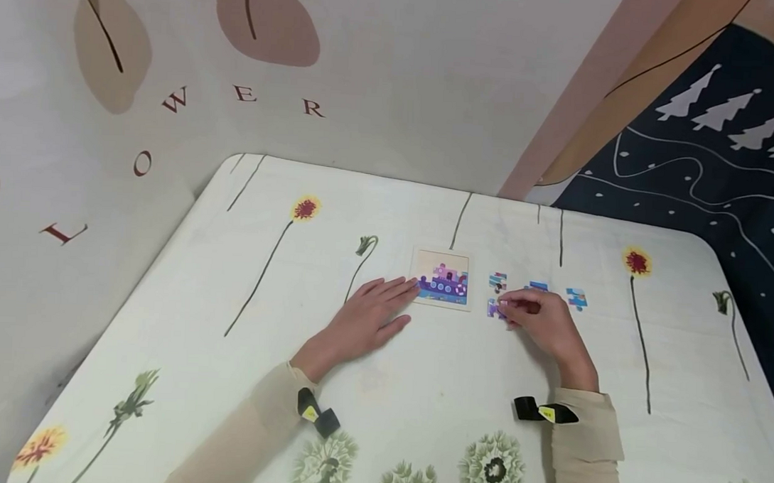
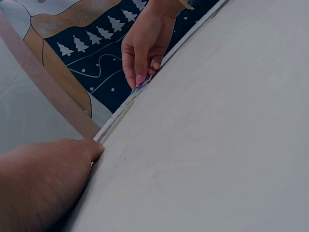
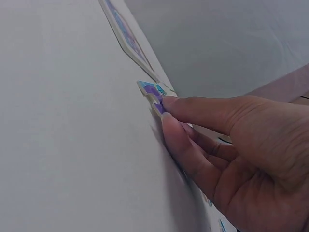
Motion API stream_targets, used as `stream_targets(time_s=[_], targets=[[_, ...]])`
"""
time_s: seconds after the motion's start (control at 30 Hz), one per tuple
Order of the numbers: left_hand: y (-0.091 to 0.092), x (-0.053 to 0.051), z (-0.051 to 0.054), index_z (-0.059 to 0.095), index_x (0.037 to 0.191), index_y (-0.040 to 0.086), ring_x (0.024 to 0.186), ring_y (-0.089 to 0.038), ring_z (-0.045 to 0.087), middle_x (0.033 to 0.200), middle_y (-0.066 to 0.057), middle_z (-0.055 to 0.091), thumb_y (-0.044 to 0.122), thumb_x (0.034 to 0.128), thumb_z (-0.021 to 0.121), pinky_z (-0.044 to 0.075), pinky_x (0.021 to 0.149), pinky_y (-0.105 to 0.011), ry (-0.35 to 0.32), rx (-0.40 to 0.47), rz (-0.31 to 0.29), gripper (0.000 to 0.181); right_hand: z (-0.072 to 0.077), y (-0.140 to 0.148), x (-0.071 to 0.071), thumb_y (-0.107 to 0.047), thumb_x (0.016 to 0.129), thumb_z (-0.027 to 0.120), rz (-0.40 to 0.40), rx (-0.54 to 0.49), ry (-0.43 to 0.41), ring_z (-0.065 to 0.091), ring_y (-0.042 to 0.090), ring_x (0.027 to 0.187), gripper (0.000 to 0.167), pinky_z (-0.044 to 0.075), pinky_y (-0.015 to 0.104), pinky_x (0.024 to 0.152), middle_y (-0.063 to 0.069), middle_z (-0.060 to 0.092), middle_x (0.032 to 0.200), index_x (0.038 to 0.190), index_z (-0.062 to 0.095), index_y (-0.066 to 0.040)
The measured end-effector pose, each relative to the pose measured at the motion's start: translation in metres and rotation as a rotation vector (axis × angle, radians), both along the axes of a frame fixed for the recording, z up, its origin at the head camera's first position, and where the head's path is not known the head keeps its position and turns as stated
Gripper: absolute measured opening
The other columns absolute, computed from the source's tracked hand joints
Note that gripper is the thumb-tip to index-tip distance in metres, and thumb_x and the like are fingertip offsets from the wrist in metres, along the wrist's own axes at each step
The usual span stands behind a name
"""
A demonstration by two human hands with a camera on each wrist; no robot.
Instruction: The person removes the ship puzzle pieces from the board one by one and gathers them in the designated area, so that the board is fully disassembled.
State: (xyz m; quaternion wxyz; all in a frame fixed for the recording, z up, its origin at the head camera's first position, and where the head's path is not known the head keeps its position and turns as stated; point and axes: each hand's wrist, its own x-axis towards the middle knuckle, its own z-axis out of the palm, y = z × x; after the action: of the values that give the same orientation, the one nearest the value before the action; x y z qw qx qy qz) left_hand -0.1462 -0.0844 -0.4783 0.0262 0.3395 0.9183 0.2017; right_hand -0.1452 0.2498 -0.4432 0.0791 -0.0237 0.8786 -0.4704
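Well, I judge that I'm at the picking-up step of filling a small picture puzzle. My right hand [image 1: 543,324] has thumb and fingertips nipped together on a purple-and-blue piece [image 1: 492,308], just right of the tray [image 1: 439,259] on the bench [image 1: 420,392]; whether it has fully left the cloth I can't tell. My left hand [image 1: 377,311] lies spread and grips nothing, its straight fingertips resting on the tray's left edge, which I take to be steadying it.

The lower part of the ship picture [image 1: 448,288] is in, while the top of the tray is bare. So the next move calls for carrying the piece left, turning it until its tabs suit a gap, and pressing it flat; which gap, I can't tell.

As for direction, the piece is roughly square, with no clear long axis; its blue-edged end points away from my fingertips, roughly towards the tray. The ship sits upright to me, its long axis running left to right. Beyond the piece lie a striped piece [image 1: 497,281], a blue piece [image 1: 538,285] partly behind my right hand, and a light-blue piece [image 1: 576,298].
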Motion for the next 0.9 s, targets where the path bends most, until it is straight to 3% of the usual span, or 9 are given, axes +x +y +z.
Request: stream_targets(time_s=[0.23,0.57,0.73,0.9], targets=[[0.0002,0.0005,0.0014,0.038,0.161,0.016,0.156,-0.019,0.025,0.167,0.002,0.033,0.039,0.1113,0.043,0.016,0.127,-0.043,-0.009,0.009,0.002,0.055,-0.0003,-0.0024,-0.0006,-0.012,0.098,0.072,-0.013,0.083,-0.009,0.06,0.017,0.067,0.019,0.047,0.026,0.06,0.008,0.068,0.08,0.111,0.076,0.001],[-0.0002,0.0002,0.0022,0.038,0.161,0.016,0.156,-0.019,0.025,0.167,0.002,0.033,0.038,0.1112,0.044,0.017,0.127,-0.044,-0.007,0.001,0.001,0.055,-0.0012,-0.0039,-0.0012,-0.011,0.098,0.072,-0.019,0.081,-0.017,0.06,0.018,0.066,0.018,0.047,0.026,0.06,0.008,0.068,0.077,0.111,0.076,0.001],[-0.0006,0.0004,0.0024,0.038,0.161,0.016,0.156,-0.019,0.025,0.167,0.002,0.033,0.039,0.111,0.044,0.017,0.127,-0.044,-0.01,-0.003,0.004,0.055,-0.002,-0.0046,-0.0015,-0.01,0.098,0.073,-0.019,0.102,-0.002,0.059,0.019,0.071,0.017,0.047,0.026,0.06,0.01,0.07,0.086,0.111,0.077,0.001],[-0.0001,-0.0003,0.0021,0.038,0.161,0.016,0.156,-0.019,0.025,0.167,0.002,0.033,0.039,0.1111,0.044,0.017,0.127,-0.044,-0.004,-0.003,0.0,0.056,-0.0017,-0.0049,-0.0009,-0.01,0.097,0.074,-0.03,0.151,0.072,0.059,0.021,0.082,0.02,0.048,0.024,0.066,0.012,0.07,0.099,0.113,0.077,0.001]])
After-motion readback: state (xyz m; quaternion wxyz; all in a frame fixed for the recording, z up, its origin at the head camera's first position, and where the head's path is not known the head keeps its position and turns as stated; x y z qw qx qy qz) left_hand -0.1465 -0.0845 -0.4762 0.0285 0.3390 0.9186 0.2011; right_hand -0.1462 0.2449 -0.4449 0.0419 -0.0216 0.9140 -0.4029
